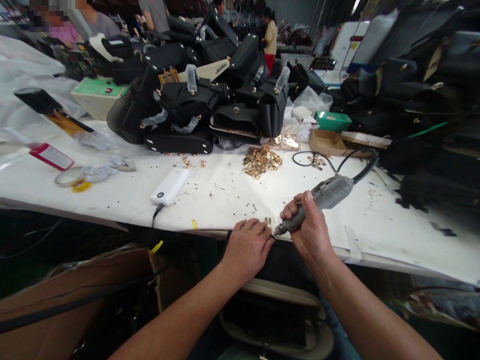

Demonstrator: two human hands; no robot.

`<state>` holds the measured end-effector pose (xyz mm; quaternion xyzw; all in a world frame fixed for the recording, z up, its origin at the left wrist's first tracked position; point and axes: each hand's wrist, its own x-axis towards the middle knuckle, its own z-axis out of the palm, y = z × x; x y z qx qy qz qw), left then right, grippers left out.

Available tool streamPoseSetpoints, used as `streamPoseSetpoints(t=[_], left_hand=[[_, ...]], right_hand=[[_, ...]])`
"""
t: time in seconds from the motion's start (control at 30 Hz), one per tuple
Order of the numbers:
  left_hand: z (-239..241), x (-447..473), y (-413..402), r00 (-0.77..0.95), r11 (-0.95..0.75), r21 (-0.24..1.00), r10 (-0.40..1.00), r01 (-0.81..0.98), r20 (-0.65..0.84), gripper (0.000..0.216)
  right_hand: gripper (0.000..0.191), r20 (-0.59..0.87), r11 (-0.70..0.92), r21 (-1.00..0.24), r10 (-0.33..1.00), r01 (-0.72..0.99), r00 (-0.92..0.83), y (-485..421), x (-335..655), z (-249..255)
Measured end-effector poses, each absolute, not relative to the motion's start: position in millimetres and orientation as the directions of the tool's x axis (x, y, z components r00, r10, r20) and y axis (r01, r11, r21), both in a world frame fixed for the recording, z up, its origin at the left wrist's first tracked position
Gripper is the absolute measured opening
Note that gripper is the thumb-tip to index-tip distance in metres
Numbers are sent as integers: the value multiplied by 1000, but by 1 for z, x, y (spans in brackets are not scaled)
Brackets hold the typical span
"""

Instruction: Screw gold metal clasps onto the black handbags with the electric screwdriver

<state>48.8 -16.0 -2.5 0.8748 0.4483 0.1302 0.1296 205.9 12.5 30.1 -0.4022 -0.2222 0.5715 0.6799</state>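
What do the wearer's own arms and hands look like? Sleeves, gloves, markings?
Left hand and right hand are both ungloved. Both forearms are bare as far as they show, no sleeves. No watch, bracelet or clear markings visible.

A grey wall [294,12] stands beyond the white table [210,212].

Passage: between power bank [170,186] and metal pile [260,162] | rear: black bags [195,102] block | right: power tool [332,192]
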Motion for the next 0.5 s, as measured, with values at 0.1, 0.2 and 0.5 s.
streamPoseSetpoints(t=[0.1, 0.2, 0.5], left_hand=[[-3, 48, -16, 564, -566, 338, 818, 752, 114, 27], [-4, 48, -16, 570, -570, 342, 814, 748, 111, 27], [-4, 48, -16, 566, -564, 340, 818, 753, 103, 28]], right_hand=[[43, -148, 29, -808, 957, -588, 250, 11, 205, 31], [42, -134, 39, -817, 958, -576, 255, 10, 202, 31], [37, -74, 77, -850, 962, -521, 263, 7, 200, 31]])
